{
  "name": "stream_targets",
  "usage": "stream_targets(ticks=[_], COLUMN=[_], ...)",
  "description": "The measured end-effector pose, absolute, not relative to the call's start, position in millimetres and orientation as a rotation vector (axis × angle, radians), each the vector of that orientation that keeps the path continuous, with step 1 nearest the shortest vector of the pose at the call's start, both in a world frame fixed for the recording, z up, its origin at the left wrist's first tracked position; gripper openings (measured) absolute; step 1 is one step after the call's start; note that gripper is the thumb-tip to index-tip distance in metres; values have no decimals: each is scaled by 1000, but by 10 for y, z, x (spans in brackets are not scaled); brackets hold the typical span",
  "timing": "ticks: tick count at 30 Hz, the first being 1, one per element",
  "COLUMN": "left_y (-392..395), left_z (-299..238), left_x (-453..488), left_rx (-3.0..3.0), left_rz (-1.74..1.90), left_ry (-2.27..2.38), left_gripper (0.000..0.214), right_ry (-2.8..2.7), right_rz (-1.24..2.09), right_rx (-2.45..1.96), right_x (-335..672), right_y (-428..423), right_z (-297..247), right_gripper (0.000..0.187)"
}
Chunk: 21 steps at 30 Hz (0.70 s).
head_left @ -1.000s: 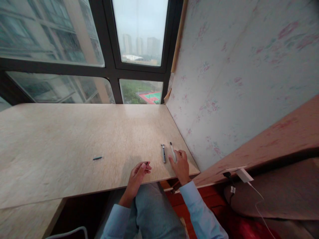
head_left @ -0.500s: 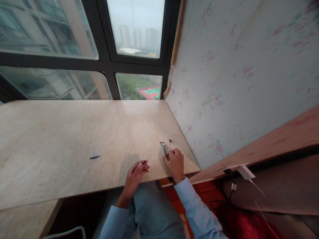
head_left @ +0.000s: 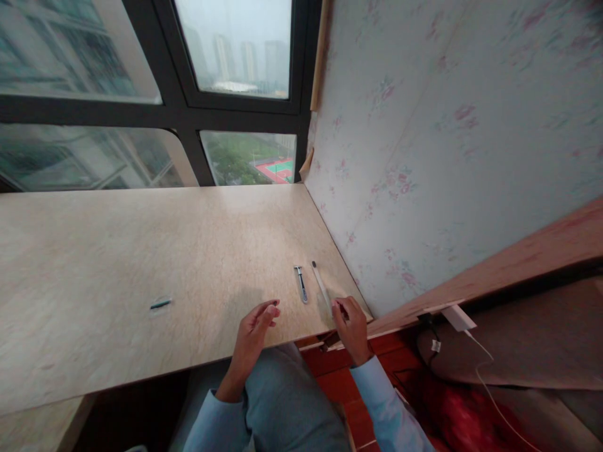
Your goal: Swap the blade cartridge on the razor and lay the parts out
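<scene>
My left hand is above the front edge of the table, its fingers closed in a pinch. A small dark tip shows at the fingertips; the fingers cover the remainder, so its kind cannot be told. At the lower end of a pale toothbrush with a dark head, my right hand has its fingers curled in on the handle. The toothbrush lies on the table, head toward the window. Left of it, roughly parallel and apart, lies a razor with a dark and silver handle, untouched.
A small dark-green stick-like item in clear wrapping lies on the table to the left. The flowered wall bounds the table on the right, the window behind. A white charger with a cable hangs below the wall's ledge.
My right hand has moved right and toward me, off the razor's lower end, to the toothbrush's end. Razor and toothbrush now show more fully. The view has shifted slightly to the right.
</scene>
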State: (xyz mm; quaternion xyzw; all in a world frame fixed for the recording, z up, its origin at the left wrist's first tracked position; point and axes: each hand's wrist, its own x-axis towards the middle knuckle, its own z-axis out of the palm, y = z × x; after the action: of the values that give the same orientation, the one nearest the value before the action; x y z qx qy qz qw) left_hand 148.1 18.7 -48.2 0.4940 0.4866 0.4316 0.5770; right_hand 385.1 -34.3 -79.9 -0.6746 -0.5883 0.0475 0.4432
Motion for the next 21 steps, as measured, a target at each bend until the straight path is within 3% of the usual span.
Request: stream_targets(ticks=[11,21], left_y=[447,506], left_z=[-187,-281], left_x=[2424,2858], left_rx=[2361,2592], left_rz=[1148,867], left_ry=[1108,1296], left_gripper=[38,40], right_ry=[-1617,-1540], right_rz=[-251,-127], right_rx=[-1614,-1526], right_x=[3846,3890], right_y=[-371,-433], right_z=[-984,-974], right_gripper=[16,15])
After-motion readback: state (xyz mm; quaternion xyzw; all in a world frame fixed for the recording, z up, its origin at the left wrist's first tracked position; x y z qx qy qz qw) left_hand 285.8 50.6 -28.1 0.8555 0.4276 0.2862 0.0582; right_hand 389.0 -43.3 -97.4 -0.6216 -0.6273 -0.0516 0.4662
